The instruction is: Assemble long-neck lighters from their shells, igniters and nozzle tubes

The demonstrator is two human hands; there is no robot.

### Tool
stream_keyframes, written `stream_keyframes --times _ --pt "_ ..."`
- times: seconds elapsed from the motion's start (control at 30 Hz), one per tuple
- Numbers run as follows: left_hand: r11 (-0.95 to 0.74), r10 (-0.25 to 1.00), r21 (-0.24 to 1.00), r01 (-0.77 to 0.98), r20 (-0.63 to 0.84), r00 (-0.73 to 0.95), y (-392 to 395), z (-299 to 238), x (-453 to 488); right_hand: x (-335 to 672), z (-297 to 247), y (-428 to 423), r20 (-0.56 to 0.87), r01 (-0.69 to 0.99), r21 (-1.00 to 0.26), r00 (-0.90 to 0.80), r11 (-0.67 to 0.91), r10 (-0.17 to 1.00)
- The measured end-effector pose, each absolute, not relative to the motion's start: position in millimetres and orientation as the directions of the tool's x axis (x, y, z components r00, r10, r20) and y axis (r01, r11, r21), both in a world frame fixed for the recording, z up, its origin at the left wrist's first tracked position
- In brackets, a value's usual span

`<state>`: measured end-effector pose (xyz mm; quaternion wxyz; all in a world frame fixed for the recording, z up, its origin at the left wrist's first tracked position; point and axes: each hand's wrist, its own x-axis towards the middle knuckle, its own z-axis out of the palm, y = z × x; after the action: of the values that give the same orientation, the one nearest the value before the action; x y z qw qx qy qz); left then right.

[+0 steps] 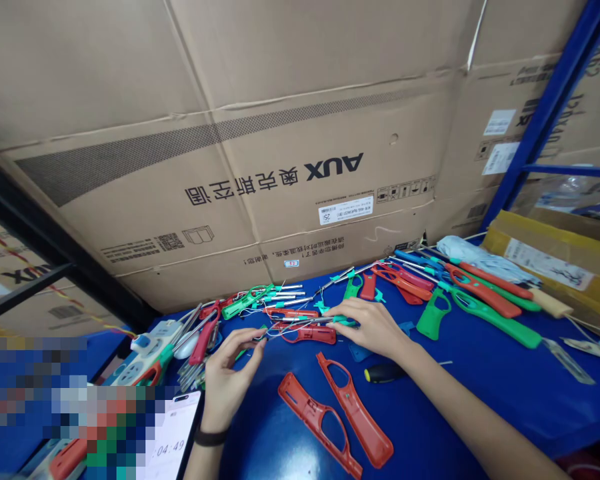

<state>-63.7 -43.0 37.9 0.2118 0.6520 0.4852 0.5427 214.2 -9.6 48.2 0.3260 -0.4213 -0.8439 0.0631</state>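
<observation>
My left hand [230,373] is closed in a pinch on the thin metal tube end of a partly built red lighter [307,332] lying across the blue table [480,387]. My right hand [370,325] rests fingers-down on the same lighter's other end, pressing it among loose wires and green parts. Two empty red handle shells [337,417] lie just in front of my hands. A black screwdriver handle with a yellow tip [383,372] lies under my right wrist.
Several red and green long-nosed lighters [475,293] are piled at the back right, more at the back centre [250,300]. A white power strip [147,347] and a phone [173,440] showing 04:49 lie at the left. Large AUX cardboard boxes [280,180] wall the back; a blue rack post [545,113] stands right.
</observation>
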Motion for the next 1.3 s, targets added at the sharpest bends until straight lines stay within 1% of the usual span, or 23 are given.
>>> stream_keyframes --times 0.17,0.23,0.37,0.6,0.67,0.73,0.9,1.07,1.17,1.23,1.3 --pt "-0.474 0.847 0.728 0.496 0.531 0.030 -45 41 -61 213 51 -12 0.402 0.701 -0.383 -0.460 0.602 0.792" --pt "-0.487 0.845 0.717 0.499 0.531 0.061 -46 41 -59 215 53 -12 0.375 0.680 -0.430 -0.463 0.593 0.803" --pt "-0.529 0.825 0.674 0.515 0.551 0.127 -48 42 -55 216 56 -13 0.295 0.565 -0.583 -0.522 0.584 0.800" --pt "-0.589 0.782 0.600 0.541 0.593 0.194 -56 46 -44 221 62 -15 0.160 0.515 -0.660 -0.616 0.547 0.772" --pt "-0.604 0.774 0.590 0.535 0.593 0.221 -58 47 -38 225 65 -17 0.105 0.519 -0.682 -0.628 0.515 0.771" --pt "-0.606 0.780 0.598 0.525 0.575 0.245 -59 46 -32 229 69 -20 0.070 0.543 -0.676 -0.625 0.498 0.777" --pt "-0.567 0.820 0.649 0.507 0.501 0.277 -58 39 -25 234 67 -21 0.085 0.571 -0.647 -0.605 0.506 0.792" --pt "-0.554 0.831 0.673 0.490 0.481 0.279 -57 32 -25 236 58 -18 0.139 0.611 -0.617 -0.536 0.496 0.833" --pt "-0.541 0.840 0.680 0.494 0.464 0.282 -56 31 -25 238 57 -18 0.148 0.617 -0.608 -0.530 0.500 0.835" --pt "-0.532 0.846 0.682 0.502 0.437 0.304 -55 31 -25 238 55 -19 0.141 0.615 -0.613 -0.532 0.495 0.835" --pt "-0.529 0.848 0.680 0.508 0.390 0.359 -54 30 -25 236 53 -20 0.132 0.626 -0.603 -0.533 0.495 0.835"
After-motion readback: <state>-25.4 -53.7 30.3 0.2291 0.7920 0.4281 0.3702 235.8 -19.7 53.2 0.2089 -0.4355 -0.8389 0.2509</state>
